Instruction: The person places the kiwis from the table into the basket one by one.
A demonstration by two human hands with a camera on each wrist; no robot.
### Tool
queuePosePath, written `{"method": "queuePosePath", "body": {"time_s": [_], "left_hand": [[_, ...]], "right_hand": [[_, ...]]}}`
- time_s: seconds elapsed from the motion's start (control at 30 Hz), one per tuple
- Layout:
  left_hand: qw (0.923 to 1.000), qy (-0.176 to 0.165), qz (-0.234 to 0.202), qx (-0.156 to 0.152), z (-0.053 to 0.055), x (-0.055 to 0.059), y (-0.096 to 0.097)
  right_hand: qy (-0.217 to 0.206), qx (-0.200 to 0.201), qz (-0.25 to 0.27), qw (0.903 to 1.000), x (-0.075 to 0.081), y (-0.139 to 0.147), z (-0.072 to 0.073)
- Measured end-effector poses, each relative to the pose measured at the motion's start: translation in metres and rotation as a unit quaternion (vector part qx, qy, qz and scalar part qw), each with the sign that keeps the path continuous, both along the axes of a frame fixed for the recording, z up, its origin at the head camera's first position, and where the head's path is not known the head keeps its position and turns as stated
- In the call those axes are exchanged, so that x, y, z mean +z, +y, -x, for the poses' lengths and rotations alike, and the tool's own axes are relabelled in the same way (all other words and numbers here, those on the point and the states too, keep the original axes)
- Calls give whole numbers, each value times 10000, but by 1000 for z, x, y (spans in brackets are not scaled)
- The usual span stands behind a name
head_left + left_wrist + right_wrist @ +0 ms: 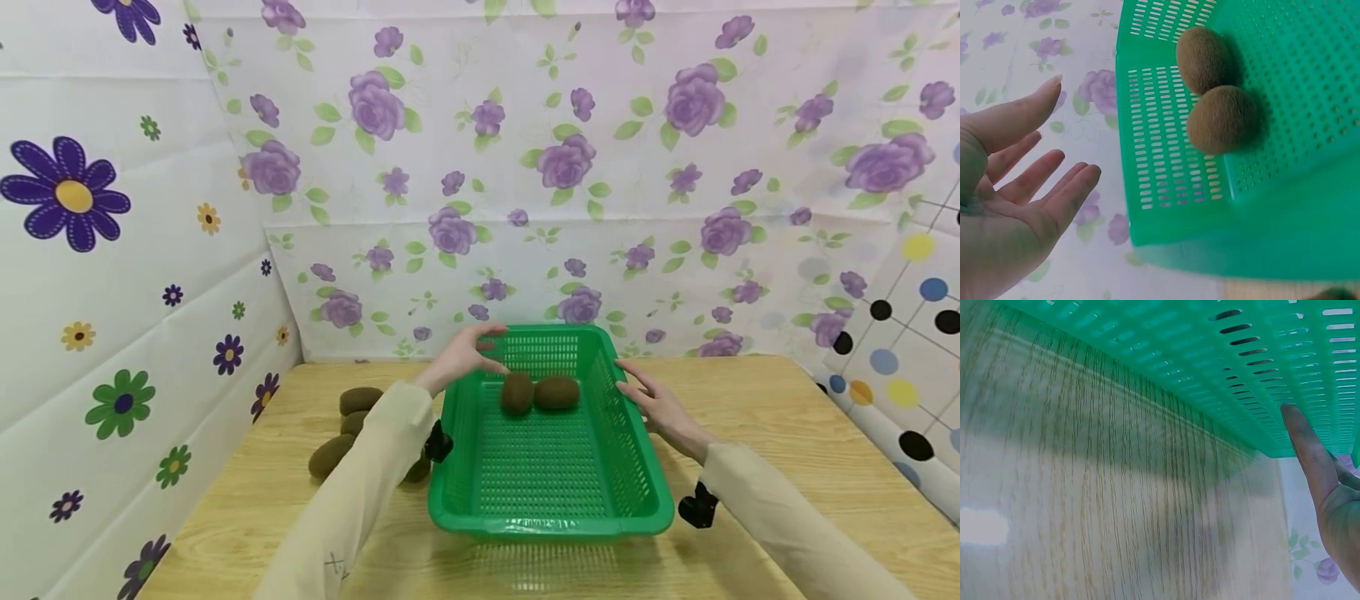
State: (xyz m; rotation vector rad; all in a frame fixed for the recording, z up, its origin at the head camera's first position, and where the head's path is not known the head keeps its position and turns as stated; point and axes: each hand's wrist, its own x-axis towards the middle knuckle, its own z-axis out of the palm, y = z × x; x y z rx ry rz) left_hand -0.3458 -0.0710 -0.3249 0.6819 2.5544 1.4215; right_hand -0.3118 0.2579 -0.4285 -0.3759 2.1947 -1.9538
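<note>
A green plastic basket (540,527) with slotted walls stands on the table. Two brown, fuzzy kiwifruits lie side by side at its far end: the left kiwifruit (517,393) and the right kiwifruit (557,392). My left hand (462,360) is over the basket's far left corner, its fingers spread and holding nothing; the left wrist view shows the palm (1022,212) apart from both fruits. At the right side, my right hand (663,408) touches the basket's rim and outer wall. In the right wrist view, one straight finger (1307,444) rests against the slotted wall.
Several more kiwifruits (330,457) lie on the wooden table (247,517) left of the basket, partly hidden by the left sleeve (375,467). A flowered cloth (510,275) hangs behind the table's far edge.
</note>
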Motion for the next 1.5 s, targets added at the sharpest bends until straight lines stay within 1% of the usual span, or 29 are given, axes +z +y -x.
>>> {"method": "queuePosePath", "body": {"time_s": [0.13, 0.17, 0.27, 0.33, 0.43, 0.67, 0.8, 0.87, 0.93, 1.07, 1.13, 1.3, 1.37, 1.43, 1.5], "left_hand": [[9992, 318, 188, -152, -10, 3, -16], [9988, 392, 185, -237, -13, 3, -21], [9982, 488, 124, -334, -21, 2, -38], [9979, 492, -12, -411, -25, 0, -51], [9982, 431, -153, -377, -31, -3, -69], [9977, 314, -421, -436, -35, -15, -108], [9972, 456, -502, -315, -41, -21, -129], [9969, 559, -496, -226, -45, -24, -138], [9969, 582, -518, -81, -49, -28, -148], [9972, 457, -553, 217, -54, -36, -167], [9968, 482, -544, 338, -56, -41, -178], [9955, 459, -657, 497, -57, -56, -204], [9954, 372, -691, 542, -59, -61, -216], [9955, 312, -571, 686, -62, -66, -226], [9957, 321, -406, 767, -63, -70, -236]], "right_hand": [[25, -25, 8, 10000, 0, 0, 1], [23, -29, 6, 10000, 0, 0, 1], [21, -16, 18, 10000, 0, 1, 2], [25, -45, -20, 10000, -1, 1, 3], [41, -64, -26, 10000, -2, 0, 3], [-5, -69, 41, 10000, -4, -1, 2], [-12, 8, 88, 10000, -5, -3, 2], [-15, -50, 86, 9999, -5, -3, 2], [4, -80, 60, 9999, -4, -3, 2], [23, -80, 23, 10000, -4, -3, 2], [1, -61, 24, 10000, -4, -3, 3], [-3, -129, 39, 9999, -4, -1, 3], [17, -143, 62, 9999, -4, -2, 3], [31, -162, 104, 9998, -4, -2, 3], [41, -176, 126, 9998, -4, -2, 3]]}}
